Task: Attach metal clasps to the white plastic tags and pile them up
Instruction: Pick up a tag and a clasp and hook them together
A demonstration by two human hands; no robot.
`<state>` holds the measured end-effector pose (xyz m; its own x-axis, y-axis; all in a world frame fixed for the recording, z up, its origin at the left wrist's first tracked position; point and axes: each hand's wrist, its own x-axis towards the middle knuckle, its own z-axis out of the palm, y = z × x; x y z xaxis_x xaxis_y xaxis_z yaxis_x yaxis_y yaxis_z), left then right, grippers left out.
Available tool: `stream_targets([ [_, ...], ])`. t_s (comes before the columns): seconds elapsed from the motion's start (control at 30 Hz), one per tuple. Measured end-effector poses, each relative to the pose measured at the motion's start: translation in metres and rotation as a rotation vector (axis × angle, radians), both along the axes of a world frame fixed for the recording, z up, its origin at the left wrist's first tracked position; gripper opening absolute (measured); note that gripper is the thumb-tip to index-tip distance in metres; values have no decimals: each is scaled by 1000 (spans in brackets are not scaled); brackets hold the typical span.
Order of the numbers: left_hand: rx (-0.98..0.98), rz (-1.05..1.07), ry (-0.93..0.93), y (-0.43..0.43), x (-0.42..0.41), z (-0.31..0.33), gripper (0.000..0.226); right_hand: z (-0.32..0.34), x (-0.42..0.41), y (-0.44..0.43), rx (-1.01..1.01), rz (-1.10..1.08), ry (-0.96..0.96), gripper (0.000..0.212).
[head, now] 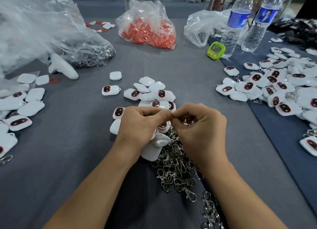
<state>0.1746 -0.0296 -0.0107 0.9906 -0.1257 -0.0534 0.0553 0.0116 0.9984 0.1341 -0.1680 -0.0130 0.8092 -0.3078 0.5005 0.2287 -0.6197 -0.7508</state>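
Note:
My left hand [139, 122] grips a white plastic tag [163, 127], mostly hidden under its fingers. My right hand [200, 124] pinches a metal clasp [187, 122] against the tag's edge, fingertips of both hands meeting at the centre. Loose white tags [151, 91] with dark oval faces lie just beyond my hands. A heap of silver clasps [176, 165] spreads beneath and behind my wrists. On the right, a pile of tags with clasps attached [274, 88] covers the table.
More white tags [22, 105] lie at the left. Clear plastic bags [42, 31], a bag of red loops [149, 31], a green timer [215, 50], two water bottles [235, 22] and a white controller [62, 67] stand farther back on the grey cloth.

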Motion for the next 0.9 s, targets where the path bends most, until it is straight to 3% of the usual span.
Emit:
stream_targets([
  [0.07, -51, -22, 46, 1, 0, 1, 7, 1, 0, 1, -26, 16, -1, 20],
  [0.13, -72, -2, 57, 2, 1, 1, 8, 2, -1, 1, -12, 37, 44, 36],
  [0.2, -75, 46, 26, 3, 2, 2, 11, 0, 0, 1, 52, 84, 87, 35],
  [0.4, 148, 281, -215, 5, 3, 4, 24, 5, -1, 4, 200, 150, 145, 28],
  [0.47, 40, 359, -137, 3, 3, 7, 22, 7, -3, 9, 203, 161, 161, 19],
  [0.53, -194, 373, 20, -1, 2, 12, 19, 8, -7, 19, 107, 243, 197, 7],
  [0.63, -428, 223, 205, -6, 0, 16, 24, 5, -12, 34, -55, 306, 197, 8],
  [0.73, -475, 89, 227, -6, -2, 17, 28, 2, -13, 38, -58, 225, 170, 13],
  [0.9, -438, 78, 123, -6, -3, 14, 20, 2, -10, 35, 216, 279, 195, 20],
])
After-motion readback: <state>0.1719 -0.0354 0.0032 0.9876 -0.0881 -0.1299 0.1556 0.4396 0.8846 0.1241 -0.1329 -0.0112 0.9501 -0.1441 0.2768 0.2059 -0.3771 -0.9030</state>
